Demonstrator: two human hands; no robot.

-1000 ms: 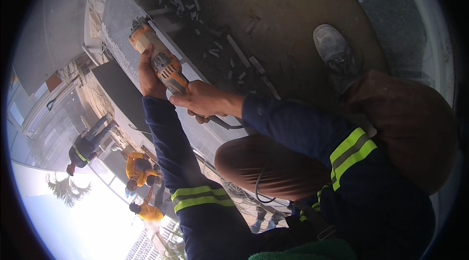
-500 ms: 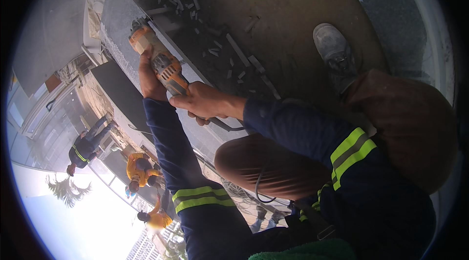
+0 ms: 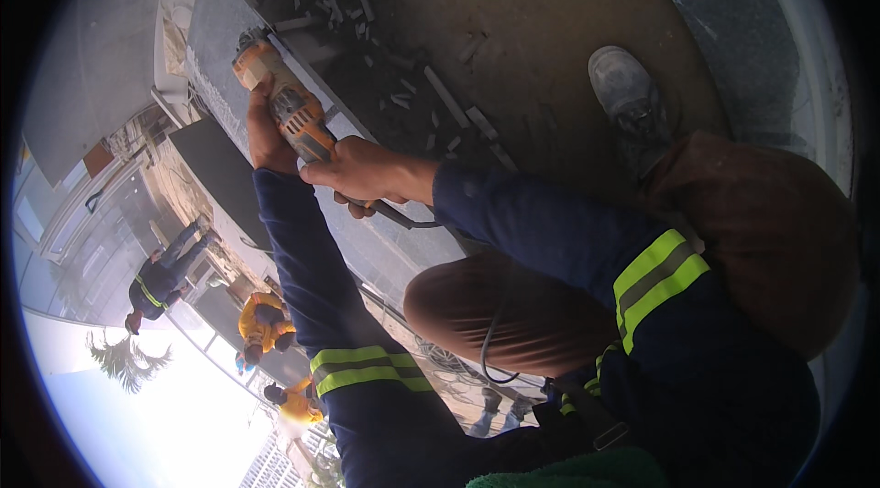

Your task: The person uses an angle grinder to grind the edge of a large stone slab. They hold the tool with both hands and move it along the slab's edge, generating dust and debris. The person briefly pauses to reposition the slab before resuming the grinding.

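Observation:
An orange and grey angle grinder (image 3: pixel 295 106) lies along the edge of a long pale grey slab (image 3: pixel 225 7), its head at the far end on or close to the slab. My left hand (image 3: pixel 265 135) wraps around the grinder's front body from the left side. Its rear grip is in my right hand (image 3: pixel 367 169), with the fingers curled underneath. A dark cord (image 3: pixel 408 219) comes out behind the right hand. The grinder's disc is hidden or too small to make out.
Broken grey strips (image 3: pixel 446 96) and small chips litter the brown floor beyond the slab. My dusty shoe (image 3: pixel 628 94) stands at the right. A dark panel (image 3: pixel 215 172) lies left of the slab. Several people, one in a yellow top (image 3: pixel 261 321), are in the left background.
Both hands and the grinder have shifted a little to the left and up along the slab. My grip on the grinder looks the same.

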